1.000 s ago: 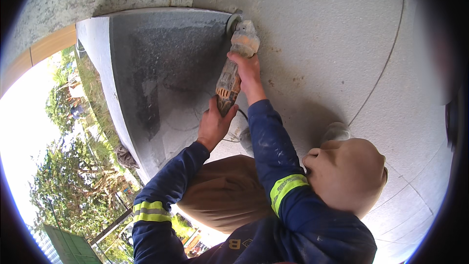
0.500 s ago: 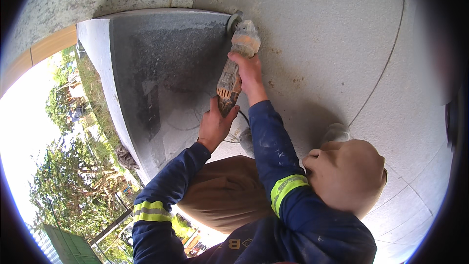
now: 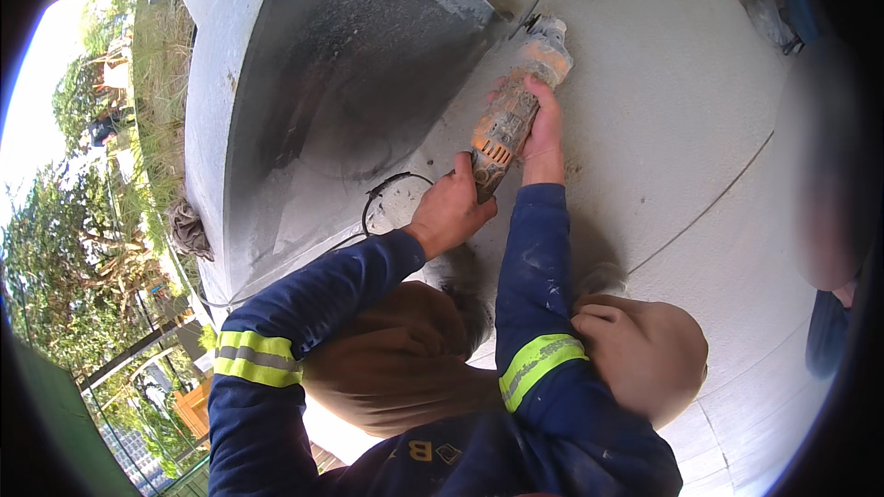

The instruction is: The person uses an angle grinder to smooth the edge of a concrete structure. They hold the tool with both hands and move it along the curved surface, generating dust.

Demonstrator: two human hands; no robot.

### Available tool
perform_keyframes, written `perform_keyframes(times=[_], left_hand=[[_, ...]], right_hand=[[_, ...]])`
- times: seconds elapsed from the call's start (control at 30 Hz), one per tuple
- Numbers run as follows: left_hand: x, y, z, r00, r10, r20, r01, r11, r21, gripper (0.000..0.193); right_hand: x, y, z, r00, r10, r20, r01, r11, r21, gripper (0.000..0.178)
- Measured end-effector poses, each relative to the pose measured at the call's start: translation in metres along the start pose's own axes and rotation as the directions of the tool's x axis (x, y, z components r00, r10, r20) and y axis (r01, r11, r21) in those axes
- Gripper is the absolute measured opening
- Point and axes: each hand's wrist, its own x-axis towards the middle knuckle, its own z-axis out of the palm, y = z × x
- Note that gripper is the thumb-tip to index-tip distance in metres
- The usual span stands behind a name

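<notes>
An angle grinder (image 3: pixel 509 110), orange and grey with dust, is held out in front of me in both hands. My left hand (image 3: pixel 448 207) is closed around its rear end, where the black cord (image 3: pixel 368 202) comes out. My right hand (image 3: pixel 544 129) wraps its body nearer the head. The thin disc (image 3: pixel 526 16) stands edge-on beside the far right corner of a dark grey slab face (image 3: pixel 341 64). Whether the disc touches the slab or spins, I cannot tell.
Pale grey paving (image 3: pixel 663 129) with joint lines spreads to the right. A crumpled dark cloth (image 3: pixel 190 230) lies by the slab's outer left edge, with plants (image 3: pixel 69 258) beyond. Someone's dark blue clothing (image 3: pixel 827 336) shows at the right rim, near a blurred dark shape.
My view has turned. Both hands and the grinder have shifted right in the picture, and the disc stands slightly off the slab's corner. Both hands keep their hold.
</notes>
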Motion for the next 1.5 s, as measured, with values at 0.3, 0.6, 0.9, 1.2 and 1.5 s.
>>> perform_keyframes(times=[0.3, 0.6, 0.9, 1.2, 1.5], left_hand=[[0.014, -0.02, -0.001, 0.999, -0.037, 0.009, 0.037, 0.999, -0.038, 0.069], [0.017, -0.025, -0.006, 0.999, -0.052, 0.006, 0.052, 0.997, -0.051, 0.073], [0.0, -0.026, -0.017, 0.999, -0.043, -0.014, 0.042, 0.998, -0.053, 0.081], [-0.028, -0.028, -0.026, 0.996, -0.013, -0.092, 0.006, 0.997, -0.082, 0.081], [-0.068, -0.049, -0.045, 0.986, 0.023, -0.166, -0.037, 0.996, -0.083, 0.079]], right_hand=[[0.019, 0.019, -0.009, 0.999, 0.025, -0.044, -0.029, 0.995, -0.099, 0.047], [0.026, 0.024, -0.012, 1.0, 0.016, -0.005, -0.016, 0.998, -0.068, 0.046], [0.014, 0.027, 0.002, 0.998, -0.053, 0.019, 0.055, 0.996, -0.072, 0.041], [-0.023, 0.02, 0.044, 0.993, -0.106, 0.051, 0.112, 0.984, -0.138, 0.039], [-0.05, 0.04, 0.083, 0.965, -0.251, 0.08, 0.262, 0.941, -0.214, 0.045]])
